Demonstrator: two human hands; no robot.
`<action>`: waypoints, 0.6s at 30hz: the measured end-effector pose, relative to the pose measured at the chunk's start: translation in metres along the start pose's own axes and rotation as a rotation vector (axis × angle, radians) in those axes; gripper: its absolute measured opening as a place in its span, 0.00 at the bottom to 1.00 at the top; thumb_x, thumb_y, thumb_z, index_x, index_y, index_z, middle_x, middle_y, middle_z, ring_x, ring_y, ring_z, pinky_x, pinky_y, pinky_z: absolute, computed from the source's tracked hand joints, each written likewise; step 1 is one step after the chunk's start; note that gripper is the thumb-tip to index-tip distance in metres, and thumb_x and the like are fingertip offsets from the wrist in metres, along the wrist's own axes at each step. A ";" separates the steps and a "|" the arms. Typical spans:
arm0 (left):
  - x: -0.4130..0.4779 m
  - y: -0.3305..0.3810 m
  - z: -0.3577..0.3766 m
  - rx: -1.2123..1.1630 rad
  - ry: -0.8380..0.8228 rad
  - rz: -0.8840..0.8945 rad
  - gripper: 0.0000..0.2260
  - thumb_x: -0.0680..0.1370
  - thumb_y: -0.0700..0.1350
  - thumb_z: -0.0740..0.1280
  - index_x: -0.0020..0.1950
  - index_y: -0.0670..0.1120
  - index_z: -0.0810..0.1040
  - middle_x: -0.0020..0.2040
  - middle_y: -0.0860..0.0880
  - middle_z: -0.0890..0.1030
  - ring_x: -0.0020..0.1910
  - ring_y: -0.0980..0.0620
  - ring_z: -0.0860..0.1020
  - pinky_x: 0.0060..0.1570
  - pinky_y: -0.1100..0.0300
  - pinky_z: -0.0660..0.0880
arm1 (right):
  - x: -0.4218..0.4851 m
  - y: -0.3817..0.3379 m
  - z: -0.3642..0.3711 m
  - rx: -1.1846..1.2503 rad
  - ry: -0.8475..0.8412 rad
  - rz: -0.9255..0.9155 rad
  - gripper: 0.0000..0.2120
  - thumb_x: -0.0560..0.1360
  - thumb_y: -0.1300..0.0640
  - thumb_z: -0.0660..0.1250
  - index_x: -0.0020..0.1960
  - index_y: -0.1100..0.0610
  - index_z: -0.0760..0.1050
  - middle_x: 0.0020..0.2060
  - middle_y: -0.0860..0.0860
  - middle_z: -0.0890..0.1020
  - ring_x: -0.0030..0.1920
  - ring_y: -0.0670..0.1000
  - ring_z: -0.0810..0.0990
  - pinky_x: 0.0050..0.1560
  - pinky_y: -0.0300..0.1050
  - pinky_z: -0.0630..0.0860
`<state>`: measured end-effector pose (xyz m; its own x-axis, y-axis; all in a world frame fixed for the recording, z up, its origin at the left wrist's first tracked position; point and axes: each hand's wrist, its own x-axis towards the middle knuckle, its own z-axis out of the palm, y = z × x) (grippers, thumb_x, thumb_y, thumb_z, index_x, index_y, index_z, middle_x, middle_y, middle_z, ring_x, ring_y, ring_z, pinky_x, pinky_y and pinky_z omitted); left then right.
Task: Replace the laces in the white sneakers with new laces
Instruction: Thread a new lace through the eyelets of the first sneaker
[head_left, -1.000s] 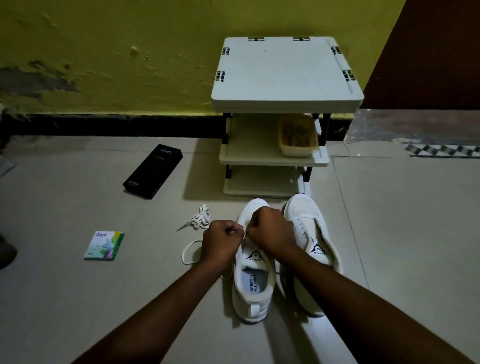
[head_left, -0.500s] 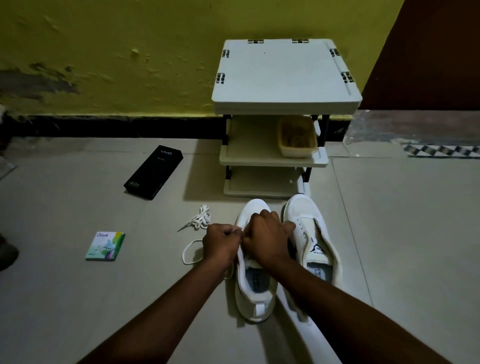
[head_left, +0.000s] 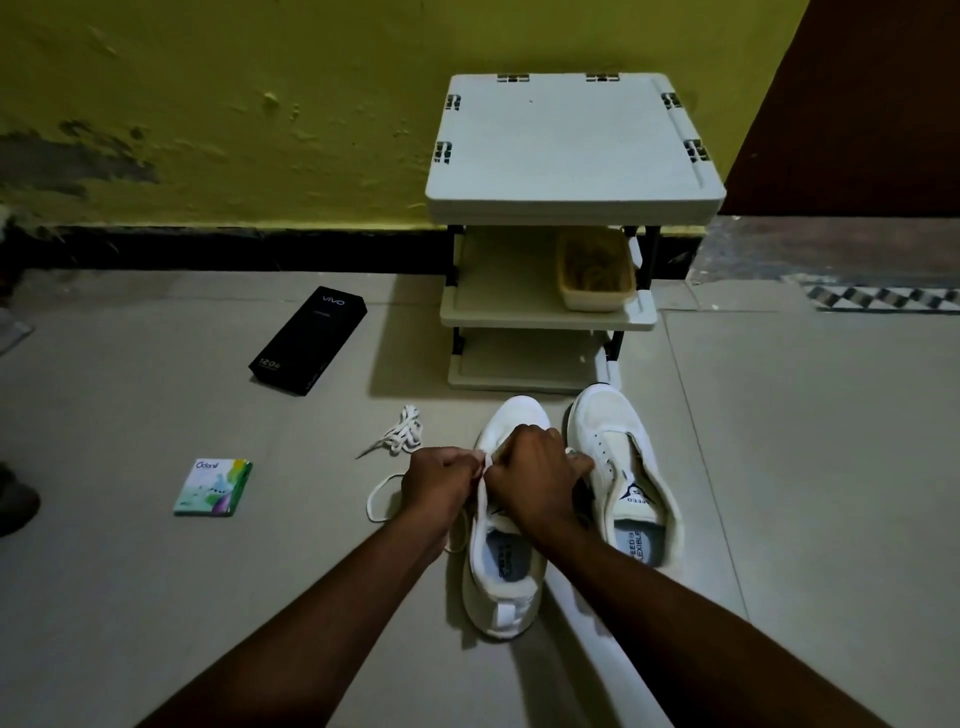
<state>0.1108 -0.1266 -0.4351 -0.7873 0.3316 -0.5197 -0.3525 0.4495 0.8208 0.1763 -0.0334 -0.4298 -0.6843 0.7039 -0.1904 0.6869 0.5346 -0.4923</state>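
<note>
Just in front of the shelf rack (head_left: 571, 156), left hand (head_left: 441, 480) and right hand (head_left: 535, 478) crowd together over the nearer sneaker (head_left: 506, 582), both pinching the white lace (head_left: 480, 501), likely to thread an eyelet, while the other sneaker (head_left: 623, 467) waits unlaced and a spare lace (head_left: 402, 434) lies front-left of it.

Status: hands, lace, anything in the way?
Left hand, right hand both pinch lace at left-side sneaker. Other sneaker unlaced alongside. Bundled lace left, clear of hands.

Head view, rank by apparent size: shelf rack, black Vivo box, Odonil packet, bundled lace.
1. shelf rack, largest though farthest away
2. black Vivo box
3. Odonil packet and bundled lace: these look about alike, so they are not ranked against each other.
</note>
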 end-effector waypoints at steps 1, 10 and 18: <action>0.000 -0.001 0.000 0.013 -0.010 0.009 0.04 0.70 0.49 0.73 0.38 0.52 0.87 0.38 0.46 0.87 0.45 0.41 0.86 0.54 0.43 0.82 | 0.001 0.000 -0.002 -0.018 -0.006 -0.008 0.02 0.65 0.53 0.64 0.36 0.51 0.73 0.36 0.46 0.74 0.53 0.53 0.75 0.53 0.54 0.63; 0.008 -0.004 0.009 0.047 0.063 0.048 0.07 0.77 0.38 0.70 0.40 0.47 0.83 0.36 0.47 0.83 0.32 0.48 0.78 0.36 0.58 0.75 | -0.002 0.007 -0.009 -0.042 0.060 -0.083 0.09 0.73 0.58 0.64 0.46 0.48 0.82 0.44 0.47 0.83 0.56 0.51 0.76 0.54 0.51 0.62; 0.015 -0.004 0.011 0.186 0.095 0.203 0.09 0.77 0.37 0.71 0.38 0.47 0.81 0.35 0.47 0.82 0.34 0.44 0.81 0.40 0.54 0.79 | -0.004 0.015 -0.009 0.142 0.140 -0.070 0.05 0.69 0.56 0.70 0.43 0.48 0.79 0.38 0.47 0.85 0.43 0.54 0.83 0.47 0.48 0.74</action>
<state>0.1060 -0.1143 -0.4490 -0.8793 0.3551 -0.3175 -0.0909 0.5293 0.8436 0.1917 -0.0239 -0.4286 -0.6818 0.7306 -0.0362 0.5903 0.5203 -0.6171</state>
